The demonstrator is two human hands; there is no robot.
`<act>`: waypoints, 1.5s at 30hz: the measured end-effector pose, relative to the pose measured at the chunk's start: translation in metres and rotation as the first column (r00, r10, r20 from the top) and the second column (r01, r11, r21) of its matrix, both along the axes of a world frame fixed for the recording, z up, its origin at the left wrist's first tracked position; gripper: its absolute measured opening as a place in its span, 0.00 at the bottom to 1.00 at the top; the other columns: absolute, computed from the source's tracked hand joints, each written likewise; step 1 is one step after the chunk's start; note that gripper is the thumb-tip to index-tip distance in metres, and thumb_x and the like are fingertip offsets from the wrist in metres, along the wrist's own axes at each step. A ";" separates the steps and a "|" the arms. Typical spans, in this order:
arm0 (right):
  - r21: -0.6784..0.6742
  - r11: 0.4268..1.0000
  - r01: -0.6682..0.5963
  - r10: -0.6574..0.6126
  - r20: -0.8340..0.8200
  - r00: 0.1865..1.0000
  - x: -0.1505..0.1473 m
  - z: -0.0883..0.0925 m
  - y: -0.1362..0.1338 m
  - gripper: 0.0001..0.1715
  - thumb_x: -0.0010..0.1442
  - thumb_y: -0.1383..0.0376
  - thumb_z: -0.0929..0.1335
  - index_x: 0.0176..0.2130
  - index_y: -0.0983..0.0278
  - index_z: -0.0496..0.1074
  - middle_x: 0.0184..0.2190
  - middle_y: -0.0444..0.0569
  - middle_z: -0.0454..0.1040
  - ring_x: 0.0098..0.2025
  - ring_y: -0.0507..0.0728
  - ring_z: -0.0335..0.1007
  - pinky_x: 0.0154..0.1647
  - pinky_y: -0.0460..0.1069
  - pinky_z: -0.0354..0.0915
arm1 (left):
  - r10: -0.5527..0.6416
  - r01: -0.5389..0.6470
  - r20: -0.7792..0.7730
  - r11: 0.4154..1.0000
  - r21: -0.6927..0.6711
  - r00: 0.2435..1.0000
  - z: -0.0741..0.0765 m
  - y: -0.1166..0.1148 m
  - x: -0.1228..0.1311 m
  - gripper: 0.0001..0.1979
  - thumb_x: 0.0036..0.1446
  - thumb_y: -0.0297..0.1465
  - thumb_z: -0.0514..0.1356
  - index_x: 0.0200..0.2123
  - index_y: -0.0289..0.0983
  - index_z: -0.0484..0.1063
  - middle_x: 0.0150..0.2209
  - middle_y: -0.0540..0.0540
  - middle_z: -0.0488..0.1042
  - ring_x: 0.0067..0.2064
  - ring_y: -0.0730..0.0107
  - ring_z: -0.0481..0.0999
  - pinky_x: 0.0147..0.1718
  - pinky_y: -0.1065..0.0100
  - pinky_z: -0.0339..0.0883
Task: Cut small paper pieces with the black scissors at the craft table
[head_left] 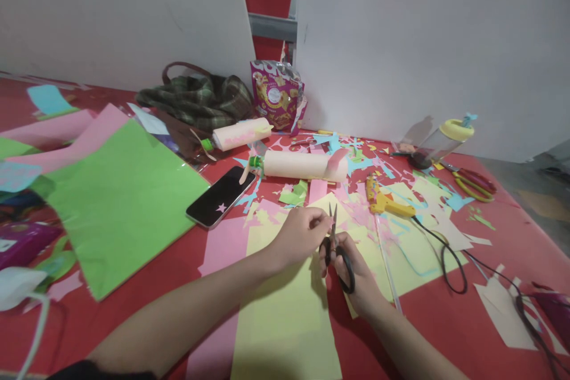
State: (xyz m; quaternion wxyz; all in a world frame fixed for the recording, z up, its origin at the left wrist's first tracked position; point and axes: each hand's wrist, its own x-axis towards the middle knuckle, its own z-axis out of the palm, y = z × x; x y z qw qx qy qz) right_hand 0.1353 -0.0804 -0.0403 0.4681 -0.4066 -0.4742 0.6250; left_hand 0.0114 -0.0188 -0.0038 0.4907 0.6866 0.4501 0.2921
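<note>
Presently grips black-handled scissors (335, 238) in right hand (358, 276), with fingers curled through and around the loops and blades slightly parted, pointing away from the wrists. Bends left hand (303, 228) right up to the blades, with thumb and fingers drawn close together; cannot tell of anything pinched between them. Works above pale yellow paper (285, 320), with pink paper (225, 249) just left of it under the left forearm. Note left of left hand: smartphone (227, 190) with pink star (221, 208) on its screen; farther left, large bright green sheet (124, 208). Directly beyond hands, lying sideways: green-capped bottle (303, 165) wrapped in pale paper; beyond that, leftward, second wrapped bottle (243, 133). Farther out, purple snack bag (276, 98) beside dark plaid cloth (200, 95). Right of right hand: yellow glue gun (387, 202) with black cord (445, 255); farther right, red-and-yellow-handled pliers (474, 184) near clear yellow-topped container (439, 145).
</note>
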 end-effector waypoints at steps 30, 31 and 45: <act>-0.089 0.984 0.154 -0.163 -0.093 0.982 0.002 -0.007 0.002 0.11 0.52 0.58 0.63 0.29 0.59 0.55 0.25 0.39 0.62 0.19 0.47 0.59 0.20 0.45 0.56 | 0.007 -0.006 -0.050 1.000 0.026 0.999 0.001 0.001 0.002 0.13 0.51 0.31 0.47 0.18 0.34 0.62 0.17 0.54 0.57 0.21 0.78 0.57 0.21 0.76 0.51; -0.082 0.982 0.172 -0.182 -0.120 0.976 0.002 -0.008 0.003 0.11 0.52 0.58 0.64 0.29 0.59 0.55 0.25 0.39 0.62 0.20 0.48 0.59 0.21 0.45 0.57 | 0.000 0.002 -0.054 1.000 0.030 0.999 0.000 0.002 0.002 0.13 0.51 0.31 0.47 0.18 0.34 0.62 0.17 0.54 0.57 0.21 0.78 0.57 0.21 0.76 0.51; -0.120 0.902 0.415 -0.430 -0.159 0.889 0.008 -0.007 0.013 0.16 0.44 0.72 0.69 0.30 0.60 0.58 0.29 0.40 0.64 0.30 0.50 0.63 0.26 0.44 0.61 | -0.159 0.148 -0.071 0.980 -0.133 0.985 -0.007 -0.001 0.001 0.12 0.47 0.36 0.51 0.21 0.35 0.65 0.18 0.52 0.65 0.19 0.78 0.64 0.15 0.79 0.53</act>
